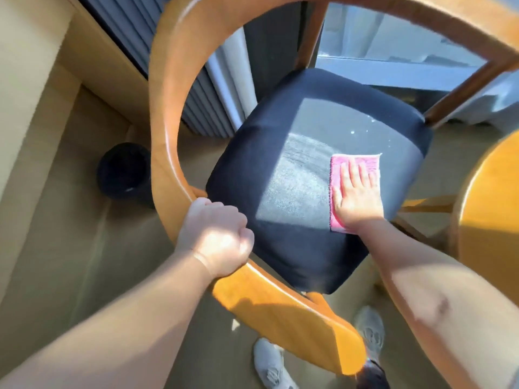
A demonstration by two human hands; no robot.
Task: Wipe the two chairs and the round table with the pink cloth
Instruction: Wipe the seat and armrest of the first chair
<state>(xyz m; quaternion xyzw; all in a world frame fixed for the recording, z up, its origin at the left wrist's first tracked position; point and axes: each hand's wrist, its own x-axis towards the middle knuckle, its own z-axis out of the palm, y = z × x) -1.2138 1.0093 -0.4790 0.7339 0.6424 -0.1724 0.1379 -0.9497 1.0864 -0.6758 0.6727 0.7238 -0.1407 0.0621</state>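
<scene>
Cloth (354,162) flat on the right part of the seat (280,153) of the chair (168,113), under the flat right hand (356,197). Left hand (216,237) wrapped round the chair's curved rail at the seat's near-left corner. Table (491,206) just right of the chair. Bin (123,172) on the floor to the left, beyond the rail. Shoes (269,363) on the floor beneath the rail's near end.
</scene>
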